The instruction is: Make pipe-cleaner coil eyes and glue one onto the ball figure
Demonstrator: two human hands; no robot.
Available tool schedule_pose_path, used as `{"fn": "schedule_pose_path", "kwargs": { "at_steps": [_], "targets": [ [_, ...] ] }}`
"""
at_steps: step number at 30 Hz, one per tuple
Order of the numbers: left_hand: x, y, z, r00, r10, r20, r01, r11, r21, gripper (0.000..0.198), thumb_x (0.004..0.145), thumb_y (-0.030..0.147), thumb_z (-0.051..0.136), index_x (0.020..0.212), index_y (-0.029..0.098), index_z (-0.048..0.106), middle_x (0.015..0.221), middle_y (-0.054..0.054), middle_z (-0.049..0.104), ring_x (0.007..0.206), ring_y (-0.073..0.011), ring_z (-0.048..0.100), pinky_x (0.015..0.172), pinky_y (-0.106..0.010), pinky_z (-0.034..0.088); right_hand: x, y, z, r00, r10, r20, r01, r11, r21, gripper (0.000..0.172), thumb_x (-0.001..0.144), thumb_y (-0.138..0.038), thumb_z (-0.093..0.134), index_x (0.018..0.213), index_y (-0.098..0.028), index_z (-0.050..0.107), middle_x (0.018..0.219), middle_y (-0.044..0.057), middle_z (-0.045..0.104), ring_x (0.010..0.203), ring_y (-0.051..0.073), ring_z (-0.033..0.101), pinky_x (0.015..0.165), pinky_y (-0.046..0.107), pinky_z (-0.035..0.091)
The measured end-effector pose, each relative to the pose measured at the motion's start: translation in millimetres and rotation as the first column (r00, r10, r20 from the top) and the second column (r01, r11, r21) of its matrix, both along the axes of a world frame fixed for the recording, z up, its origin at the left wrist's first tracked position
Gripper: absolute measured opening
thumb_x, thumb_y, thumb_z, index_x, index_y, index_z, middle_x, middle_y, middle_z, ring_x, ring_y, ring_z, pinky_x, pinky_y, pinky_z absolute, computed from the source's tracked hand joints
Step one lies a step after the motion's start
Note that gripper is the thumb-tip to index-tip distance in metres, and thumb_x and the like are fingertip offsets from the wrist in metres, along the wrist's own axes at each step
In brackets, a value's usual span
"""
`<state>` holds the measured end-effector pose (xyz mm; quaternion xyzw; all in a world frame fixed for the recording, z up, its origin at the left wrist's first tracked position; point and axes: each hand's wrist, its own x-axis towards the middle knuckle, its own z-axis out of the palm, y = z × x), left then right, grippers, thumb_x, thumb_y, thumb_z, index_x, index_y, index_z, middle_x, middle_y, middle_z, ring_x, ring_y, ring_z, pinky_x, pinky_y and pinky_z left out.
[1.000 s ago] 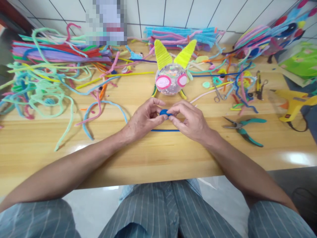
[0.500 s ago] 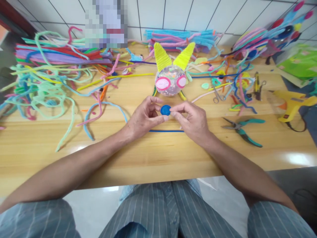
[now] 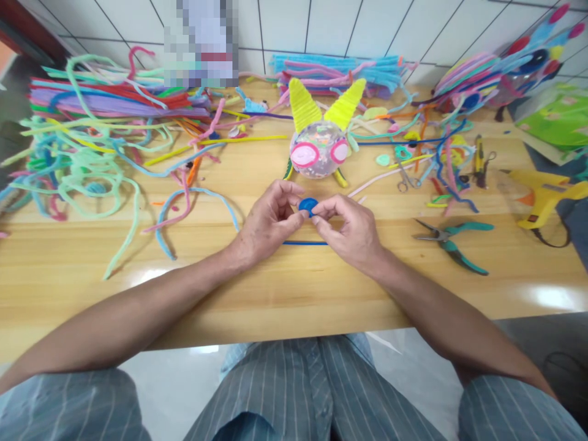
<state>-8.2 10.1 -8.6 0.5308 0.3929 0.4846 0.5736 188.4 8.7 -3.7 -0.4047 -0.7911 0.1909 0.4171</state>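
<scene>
Disc [image 3: 307, 206]: small, blue, between my two hands above the counter [image 3: 294, 300], on the near side of the yellow-eared ball [image 3: 320, 147].
Left grip [image 3: 272, 217]: thumb against the disc's near edge, fingers curled beyond.
Right grip [image 3: 351, 229]: thumb and fingertip pinching its right edge.
Risk: with so little edge to hold, an uneven pinch could make it slip or, if it is wound, loosen.
Hidden: the disc's underside; whether its surface is coiled I can't tell; my hands seem to cover the blue stem's [image 3: 305, 243] ends.
</scene>
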Motion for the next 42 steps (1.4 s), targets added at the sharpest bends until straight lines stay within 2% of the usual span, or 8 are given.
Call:
{"fn": "schedule_pose_path", "kwargs": {
  "at_steps": [3, 6, 13, 22, 25, 29, 37, 42],
  "targets": [
    [-3.6, -0.5, 3.6, 0.985, -0.058, -0.162, 0.064, 0.998, 0.027, 0.042, 0.079, 0.021, 0.082, 0.114, 0.022, 0.058, 0.087, 0.003, 0.067, 0.056, -0.006, 0.047, 0.051, -0.021, 0.035, 5.3, 2.4, 4.2, 0.984, 0.027, 0.176, -0.049, 0.992, 0.118, 0.015, 0.092, -0.01, 0.061, 0.094, -0.024, 0.068, 0.085, 0.002, 0.073, 0.077, 0.018, 0.068, 0.072, 0.032, 0.055],
    [-7.6, 1.3, 7.8, 0.955, -0.106, -0.279, 0.12, 0.992, 0.032, 0.044, 0.076, 0.016, 0.081, 0.114, 0.021, 0.06, 0.084, 0.004, 0.065, 0.058, -0.0066, 0.05, 0.052, -0.021, 0.035, 9.1, 4.8, 8.2, 0.958, 0.071, 0.277, -0.117, 0.981, 0.156, 0.017, 0.094, -0.01, 0.058, 0.094, -0.023, 0.069, 0.089, 0.005, 0.073, 0.082, 0.02, 0.069, 0.075, 0.034, 0.054],
    [-3.7, 3.6, 2.4, 0.996, -0.06, -0.065, 0.058, 0.998, -0.028, 0.053, 0.07, 0.027, 0.095, 0.111, 0.022, 0.062, 0.095, 0.001, 0.068, 0.056, -0.006, 0.05, 0.048, -0.023, 0.037, 5.5, 1.5, 6.6, 0.997, 0.005, 0.074, -0.011, 0.997, 0.078, 0.015, 0.094, -0.012, 0.06, 0.101, -0.024, 0.067, 0.087, 0.001, 0.071, 0.078, 0.018, 0.067, 0.072, 0.031, 0.055],
    [0.7, 4.5, -0.6, 0.995, 0.029, 0.091, -0.029, 1.0, -0.007, 0.046, 0.072, 0.044, 0.096, 0.098, 0.021, 0.066, 0.086, -0.001, 0.073, 0.076, -0.0129, 0.066, 0.07, -0.025, 0.052, 2.7, -1.5, 5.1, 0.998, 0.024, 0.057, -0.028, 0.997, 0.065, 0.024, 0.094, -0.012, 0.06, 0.113, -0.025, 0.068, 0.085, 0.0, 0.069, 0.078, 0.017, 0.067, 0.076, 0.032, 0.056],
    [-3.0, 4.2, 3.2, 1.0, -0.004, -0.029, 0.004, 1.0, -0.002, 0.036, 0.076, 0.043, 0.093, 0.091, 0.02, 0.07, 0.074, 0.001, 0.067, 0.063, -0.0108, 0.057, 0.056, -0.024, 0.043, 6.6, 2.5, 6.6, 0.994, 0.046, 0.101, -0.057, 0.993, 0.107, 0.023, 0.095, -0.01, 0.058, 0.109, -0.023, 0.07, 0.087, 0.002, 0.069, 0.081, 0.019, 0.068, 0.075, 0.032, 0.056],
    [-10.7, 5.7, 6.4, 0.956, -0.162, -0.243, 0.15, 0.986, -0.067, 0.026, 0.08, 0.039, 0.088, 0.083, 0.018, 0.075, 0.06, 0.003, 0.057, 0.05, -0.0085, 0.041, 0.047, -0.024, 0.027, 12.0, 7.7, 7.7, 0.983, 0.042, 0.179, -0.066, 0.989, 0.13, 0.023, 0.098, -0.01, 0.055, 0.105, -0.024, 0.072, 0.096, 0.006, 0.071, 0.091, 0.022, 0.07, 0.081, 0.037, 0.057],
    [-9.1, 9.1, 6.9, 0.979, -0.194, -0.058, 0.185, 0.973, -0.137, 0.038, 0.075, 0.046, 0.093, 0.089, 0.016, 0.075, 0.081, -0.004, 0.075, 0.07, -0.0145, 0.066, 0.068, -0.028, 0.051, 8.1, 3.9, 6.0, 0.997, 0.026, 0.072, -0.034, 0.992, 0.119, 0.018, 0.1, -0.013, 0.058, 0.106, -0.025, 0.071, 0.093, 0.003, 0.071, 0.088, 0.02, 0.068, 0.078, 0.034, 0.054],
    [-7.9, 8.7, 5.7, 0.988, -0.15, 0.027, 0.152, 0.982, -0.111, 0.041, 0.073, 0.047, 0.095, 0.09, 0.015, 0.075, 0.085, -0.004, 0.077, 0.08, -0.0155, 0.07, 0.081, -0.03, 0.057, 6.2, 2.7, 5.8, 0.999, 0.017, 0.034, -0.018, 0.999, 0.028, 0.011, 0.099, -0.018, 0.063, 0.106, -0.024, 0.07, 0.09, 0.002, 0.07, 0.085, 0.019, 0.067, 0.079, 0.034, 0.054]
  ]
}}
